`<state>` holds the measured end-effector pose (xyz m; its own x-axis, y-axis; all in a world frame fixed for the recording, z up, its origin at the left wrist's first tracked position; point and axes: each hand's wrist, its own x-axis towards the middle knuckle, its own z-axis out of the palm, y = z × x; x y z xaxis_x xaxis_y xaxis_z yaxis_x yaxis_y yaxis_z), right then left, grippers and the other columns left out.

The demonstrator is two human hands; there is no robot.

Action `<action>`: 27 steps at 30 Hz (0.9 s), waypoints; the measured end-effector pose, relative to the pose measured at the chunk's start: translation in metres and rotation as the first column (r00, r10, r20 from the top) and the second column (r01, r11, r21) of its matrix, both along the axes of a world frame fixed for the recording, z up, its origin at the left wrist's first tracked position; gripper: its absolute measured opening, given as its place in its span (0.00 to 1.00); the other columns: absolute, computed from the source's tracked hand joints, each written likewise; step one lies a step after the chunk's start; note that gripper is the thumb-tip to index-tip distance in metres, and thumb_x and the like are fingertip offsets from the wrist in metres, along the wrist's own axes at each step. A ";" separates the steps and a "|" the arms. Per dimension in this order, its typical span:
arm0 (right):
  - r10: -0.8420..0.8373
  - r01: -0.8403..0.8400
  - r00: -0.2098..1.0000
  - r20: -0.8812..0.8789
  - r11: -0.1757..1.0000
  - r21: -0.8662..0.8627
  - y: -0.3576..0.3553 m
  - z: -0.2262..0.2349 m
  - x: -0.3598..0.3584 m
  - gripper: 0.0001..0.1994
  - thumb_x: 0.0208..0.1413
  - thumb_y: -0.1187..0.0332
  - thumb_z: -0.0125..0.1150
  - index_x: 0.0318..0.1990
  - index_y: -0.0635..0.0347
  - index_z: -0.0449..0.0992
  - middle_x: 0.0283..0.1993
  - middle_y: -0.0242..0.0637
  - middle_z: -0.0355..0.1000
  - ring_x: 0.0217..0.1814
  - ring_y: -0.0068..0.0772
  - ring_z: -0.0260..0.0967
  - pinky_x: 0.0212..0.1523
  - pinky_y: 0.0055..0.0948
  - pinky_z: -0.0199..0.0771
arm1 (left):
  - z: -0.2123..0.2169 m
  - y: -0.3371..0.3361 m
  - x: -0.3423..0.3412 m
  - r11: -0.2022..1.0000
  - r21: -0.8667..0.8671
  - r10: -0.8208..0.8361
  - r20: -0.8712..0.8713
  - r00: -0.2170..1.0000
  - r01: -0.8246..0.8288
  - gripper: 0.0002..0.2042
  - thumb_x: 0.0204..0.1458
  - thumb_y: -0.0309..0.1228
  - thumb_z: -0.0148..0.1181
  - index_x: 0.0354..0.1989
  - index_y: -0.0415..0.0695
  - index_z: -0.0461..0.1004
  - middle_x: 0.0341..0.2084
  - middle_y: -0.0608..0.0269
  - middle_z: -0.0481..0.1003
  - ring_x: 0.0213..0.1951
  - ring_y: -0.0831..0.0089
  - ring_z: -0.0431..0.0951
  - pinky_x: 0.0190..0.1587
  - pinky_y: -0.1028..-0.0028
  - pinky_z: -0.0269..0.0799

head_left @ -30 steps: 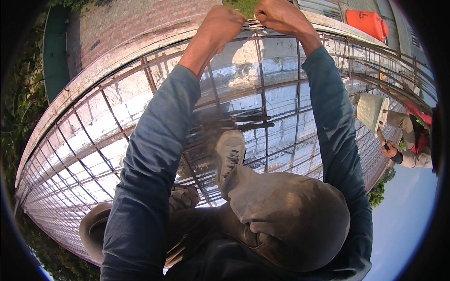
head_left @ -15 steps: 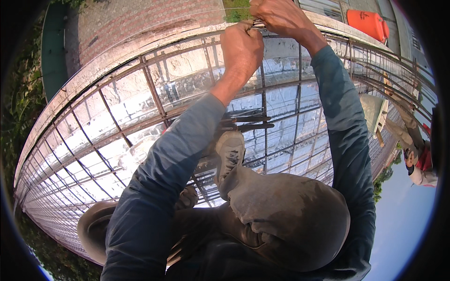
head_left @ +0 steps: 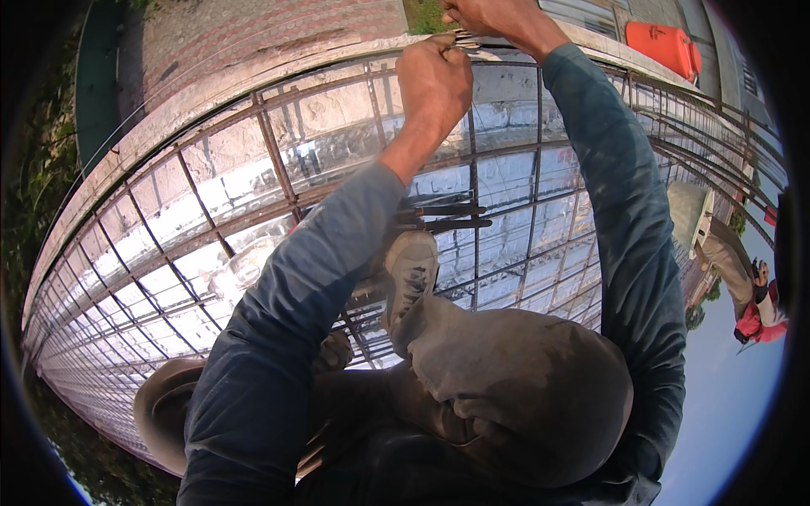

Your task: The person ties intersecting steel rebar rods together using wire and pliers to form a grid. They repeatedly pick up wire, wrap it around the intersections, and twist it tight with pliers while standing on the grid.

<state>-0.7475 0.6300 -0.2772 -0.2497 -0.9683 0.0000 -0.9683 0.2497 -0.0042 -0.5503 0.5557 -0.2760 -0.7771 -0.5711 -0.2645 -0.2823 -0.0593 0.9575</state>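
My left hand is closed in a fist at the top edge of a rebar mesh. Thin wires stick out between its thumb and fingers. Just beyond and to the right, my right hand is closed with bent fingers, partly cut off by the upper edge of the view. What its fingertips pinch, if anything, does not show. Below my hands, two dark tool handles stick out beside my shoe, which is braced among the bars.
Silvery sheeting and a pale wall lie behind the bars. An orange container stands beyond the wall at upper right. Patterned paving spreads beyond it. At right, another person is near the mesh, beside a pale bucket-like object.
My right hand has shifted slightly up and left, its fingers nearer the view's edge. My left hand has stayed nearly still. The other person at right has moved.
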 end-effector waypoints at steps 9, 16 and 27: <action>-0.174 0.172 0.985 -0.004 0.977 -0.125 0.014 -0.010 0.001 0.07 0.55 0.66 0.61 0.28 0.55 0.75 0.24 0.49 0.71 0.28 0.54 0.71 0.30 0.49 0.68 | 0.008 -0.006 -0.001 0.942 0.322 0.062 0.109 0.992 -0.095 0.12 0.55 0.23 0.58 0.43 0.29 0.83 0.31 0.40 0.83 0.34 0.60 0.85 0.38 0.66 0.79; -0.650 0.693 0.419 0.634 0.680 0.239 -0.001 0.038 0.045 0.09 0.56 0.62 0.61 0.30 0.57 0.75 0.28 0.49 0.76 0.28 0.50 0.73 0.29 0.46 0.72 | 0.014 -0.037 -0.003 0.566 0.810 0.095 0.120 0.988 -0.153 0.04 0.62 0.21 0.58 0.39 0.33 0.78 0.20 0.67 0.69 0.17 0.80 0.63 0.19 0.77 0.58; -0.400 0.435 0.763 0.507 0.899 0.054 0.012 0.037 0.030 0.09 0.55 0.62 0.62 0.33 0.57 0.79 0.24 0.42 0.75 0.24 0.38 0.73 0.27 0.38 0.73 | -0.034 -0.058 -0.046 -0.136 0.991 0.033 -0.006 0.999 0.010 0.04 0.65 0.21 0.51 0.39 0.35 0.71 0.22 0.65 0.70 0.22 0.78 0.70 0.21 0.79 0.69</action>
<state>-0.7179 0.6415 -0.2404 -0.6120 -0.7703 -0.1792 -0.6286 0.6113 -0.4808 -0.5967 0.4980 -0.3099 -0.7910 0.3142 -0.5249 -0.2524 -0.9492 -0.1878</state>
